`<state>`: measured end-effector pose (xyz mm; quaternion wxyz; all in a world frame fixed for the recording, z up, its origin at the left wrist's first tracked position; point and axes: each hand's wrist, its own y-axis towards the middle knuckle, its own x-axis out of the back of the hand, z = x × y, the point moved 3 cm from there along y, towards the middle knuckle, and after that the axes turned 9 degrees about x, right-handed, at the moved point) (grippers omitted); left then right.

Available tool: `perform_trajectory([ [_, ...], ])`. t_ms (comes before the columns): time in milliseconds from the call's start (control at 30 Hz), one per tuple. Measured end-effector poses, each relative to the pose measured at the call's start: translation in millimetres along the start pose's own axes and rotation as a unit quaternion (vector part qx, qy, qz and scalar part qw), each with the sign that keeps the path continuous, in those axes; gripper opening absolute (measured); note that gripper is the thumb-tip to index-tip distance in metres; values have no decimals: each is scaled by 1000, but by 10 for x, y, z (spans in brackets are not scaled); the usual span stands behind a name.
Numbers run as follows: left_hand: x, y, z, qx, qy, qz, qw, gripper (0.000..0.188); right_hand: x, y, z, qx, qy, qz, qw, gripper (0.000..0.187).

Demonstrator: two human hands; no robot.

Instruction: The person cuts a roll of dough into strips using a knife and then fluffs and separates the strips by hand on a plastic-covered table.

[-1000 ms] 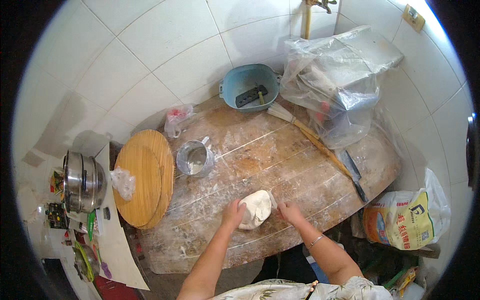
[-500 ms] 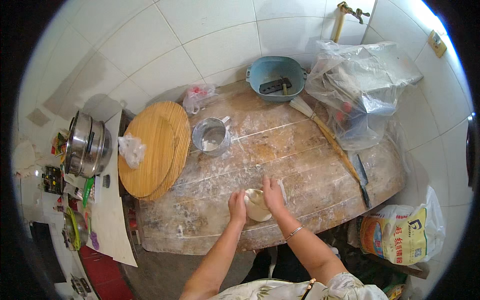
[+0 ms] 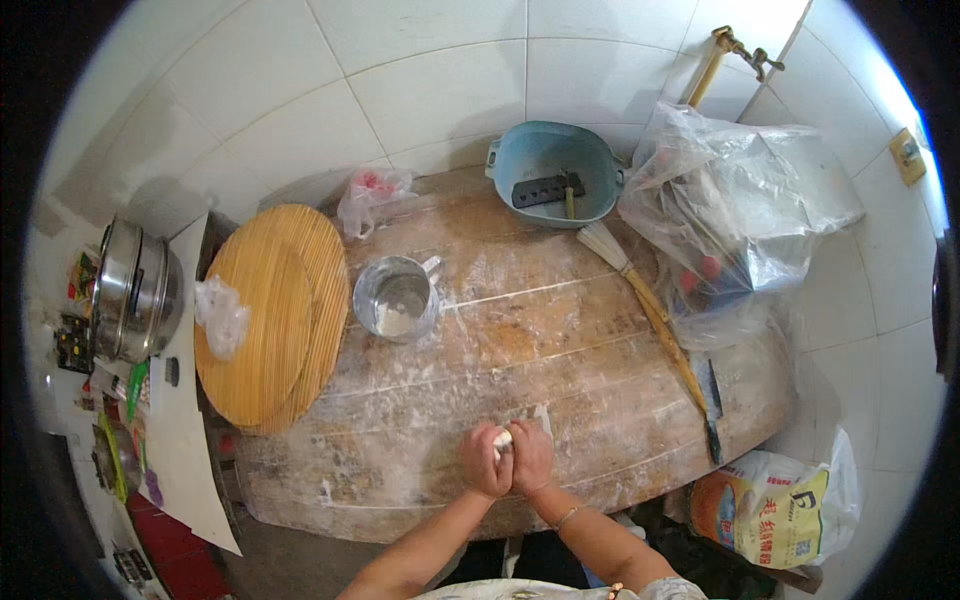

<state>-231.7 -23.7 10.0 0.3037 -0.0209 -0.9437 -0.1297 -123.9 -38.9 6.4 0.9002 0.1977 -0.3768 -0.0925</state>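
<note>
A lump of pale dough [image 3: 502, 441] lies at the near middle of the floury wooden board, mostly hidden by my hands. My left hand [image 3: 486, 462] is wrapped around its left side with curled fingers. Pressed up against it, my right hand [image 3: 533, 458] closes over the right side, a bracelet on that wrist. Only a small bit of dough shows between the two hands. Just beyond my right hand lies a thin pale flat piece [image 3: 543, 416], its kind unclear.
On the wooden board [image 3: 590, 365] stand a metal cup with flour [image 3: 395, 298] and a blue-green basin [image 3: 555, 140]. A brush [image 3: 650, 305] and a knife [image 3: 709, 390] lie rightward, beside a plastic-covered object [image 3: 740, 190]. Round slatted lids [image 3: 255, 330] sit left; a flour bag [image 3: 765, 510] stands lower right.
My hands have drawn together and curled over the dough, which showed as a wider lump between them before. The whole view has shifted slightly.
</note>
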Motion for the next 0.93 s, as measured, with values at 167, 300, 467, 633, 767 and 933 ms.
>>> perform_trajectory([
  [167,-157,416,319,114,53,31,992,25,-220,385,-277,-84,-8,38,996,16],
  [300,-208,557,338,157,73,4,985,21,-260,558,-364,-118,-28,41,992,16],
  [467,-263,710,372,204,86,41,974,32,-295,614,-480,-187,-29,115,975,36],
  [633,86,703,35,383,-73,159,907,45,265,718,-172,-426,177,144,875,51],
  [767,15,97,-171,195,36,72,977,31,92,-32,112,-180,-23,191,965,35],
  [933,115,-505,-161,-109,92,84,986,29,33,-669,36,-64,15,81,995,37],
])
